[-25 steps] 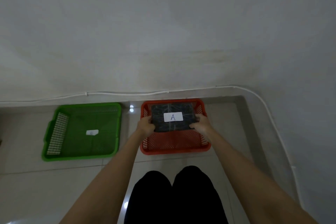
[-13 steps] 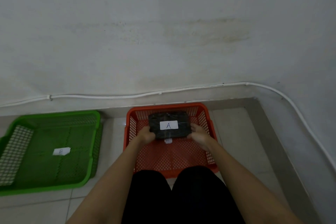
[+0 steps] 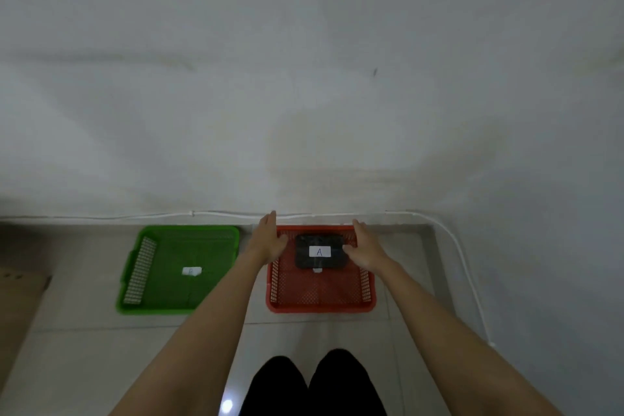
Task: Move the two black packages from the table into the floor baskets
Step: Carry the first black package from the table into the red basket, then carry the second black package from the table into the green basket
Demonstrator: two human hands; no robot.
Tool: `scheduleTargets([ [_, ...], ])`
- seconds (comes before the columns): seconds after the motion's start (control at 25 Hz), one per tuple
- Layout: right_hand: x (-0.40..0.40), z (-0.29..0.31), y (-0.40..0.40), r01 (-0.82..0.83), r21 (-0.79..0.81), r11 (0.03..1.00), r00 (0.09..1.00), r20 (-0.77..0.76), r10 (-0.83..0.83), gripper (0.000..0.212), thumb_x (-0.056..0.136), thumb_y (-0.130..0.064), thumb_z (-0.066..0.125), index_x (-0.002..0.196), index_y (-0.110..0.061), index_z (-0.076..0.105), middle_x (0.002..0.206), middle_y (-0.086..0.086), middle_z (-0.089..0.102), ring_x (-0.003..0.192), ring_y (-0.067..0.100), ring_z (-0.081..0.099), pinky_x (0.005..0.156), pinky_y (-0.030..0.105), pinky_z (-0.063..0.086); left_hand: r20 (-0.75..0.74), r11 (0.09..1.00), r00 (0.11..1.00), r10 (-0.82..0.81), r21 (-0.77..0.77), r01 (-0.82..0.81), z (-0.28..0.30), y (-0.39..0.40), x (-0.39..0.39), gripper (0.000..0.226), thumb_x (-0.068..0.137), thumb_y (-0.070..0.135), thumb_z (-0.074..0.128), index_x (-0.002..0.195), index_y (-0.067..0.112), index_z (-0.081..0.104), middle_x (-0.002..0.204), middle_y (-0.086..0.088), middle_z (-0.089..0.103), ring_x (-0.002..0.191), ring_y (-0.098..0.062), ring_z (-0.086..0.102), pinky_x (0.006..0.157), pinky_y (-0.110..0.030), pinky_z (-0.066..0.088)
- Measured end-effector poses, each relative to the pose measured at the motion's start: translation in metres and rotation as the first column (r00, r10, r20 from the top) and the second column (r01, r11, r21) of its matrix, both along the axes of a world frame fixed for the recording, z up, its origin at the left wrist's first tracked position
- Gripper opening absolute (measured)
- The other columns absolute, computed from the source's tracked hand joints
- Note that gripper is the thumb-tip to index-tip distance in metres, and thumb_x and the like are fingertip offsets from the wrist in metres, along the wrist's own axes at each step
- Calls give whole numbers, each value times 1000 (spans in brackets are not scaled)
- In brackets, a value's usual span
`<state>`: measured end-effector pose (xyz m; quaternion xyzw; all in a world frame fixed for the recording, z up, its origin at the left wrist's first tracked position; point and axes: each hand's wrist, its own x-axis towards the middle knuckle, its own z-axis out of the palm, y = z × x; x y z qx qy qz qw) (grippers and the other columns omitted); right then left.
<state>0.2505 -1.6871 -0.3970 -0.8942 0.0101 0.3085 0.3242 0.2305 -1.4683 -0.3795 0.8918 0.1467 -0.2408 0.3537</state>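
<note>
A black package (image 3: 320, 252) with a white label marked A lies inside the red floor basket (image 3: 320, 294), toward its far side. My left hand (image 3: 268, 240) hovers just left of the package with fingers spread, holding nothing. On the package's right, my right hand (image 3: 366, 248) is also open, its thumb close to the package edge. A green floor basket (image 3: 158, 280) stands to the left with only a small white label (image 3: 191, 271) on its bottom. No second black package or table is in view.
Both baskets sit on a pale tiled floor against a white wall. A white cable (image 3: 466, 280) runs along the wall base and down the right side. My dark-trousered knees (image 3: 314, 385) are at the bottom. A brown cardboard edge (image 3: 20, 297) shows at far left.
Both hands have let go of the package, which now rests in the red basket. The hands have opened and lifted apart, and the view has pulled back.
</note>
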Motion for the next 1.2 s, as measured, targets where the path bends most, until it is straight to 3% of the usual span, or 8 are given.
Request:
scheduleTargets([
  [0.16, -8, 153, 25, -142, -184, 973, 981, 103, 163, 75, 95, -34, 46, 152, -18, 0, 161, 9, -7, 148, 28, -4, 120, 52, 3, 52, 995, 999, -5, 100, 0, 151, 27, -25, 72, 95, 20, 47, 152, 8, 5, 162, -11, 7, 148, -29, 13, 121, -42, 19],
  [0.32, -14, 271, 70, -264, -246, 933, 926, 205, 316, 79, 94, -42, 45, 151, -21, -5, 160, 8, -15, 147, 28, -13, 116, 56, -5, 158, 965, 987, 20, 256, -60, 277, 69, -53, 72, 95, 23, 46, 153, 11, 4, 162, -9, 7, 147, -29, 16, 118, -46, 25],
  [0.52, -27, 367, 169, -383, -281, 880, 808, 359, 467, 80, 93, -46, 43, 151, -21, -5, 159, 9, -18, 147, 30, -16, 115, 59, -6, 287, 886, 951, 115, 404, -229, 380, 154, -106, 72, 96, 27, 44, 153, 13, 3, 162, -8, 6, 147, -29, 16, 118, -49, 23],
  [0.84, -137, 446, 388, -514, -212, 832, 648, 539, 538, 75, 91, -46, 45, 151, -22, 5, 160, 12, -7, 147, 31, -10, 115, 59, -6, 423, 727, 860, 286, 488, -482, 476, 351, -267, 72, 92, 32, 49, 151, 14, 12, 160, -11, 14, 145, -30, 22, 116, -51, 25],
  [1.04, -252, 459, 530, -594, -128, 794, 624, 550, 555, 74, 90, -46, 46, 149, -23, 9, 160, 11, -6, 147, 32, -9, 114, 60, -5, 412, 620, 819, 400, 537, -573, 502, 473, -403, 73, 92, 36, 49, 151, 15, 13, 160, -10, 13, 145, -30, 21, 115, -51, 25],
  [1.2, -324, 469, 628, -686, -135, 715, 548, 551, 629, 74, 90, -49, 46, 150, -24, 10, 160, 13, -5, 147, 32, -8, 114, 62, -4, 428, 548, 763, 485, 531, -646, 511, 550, -486, 72, 93, 37, 48, 152, 15, 12, 160, -10, 14, 145, -30, 21, 114, -51, 26],
])
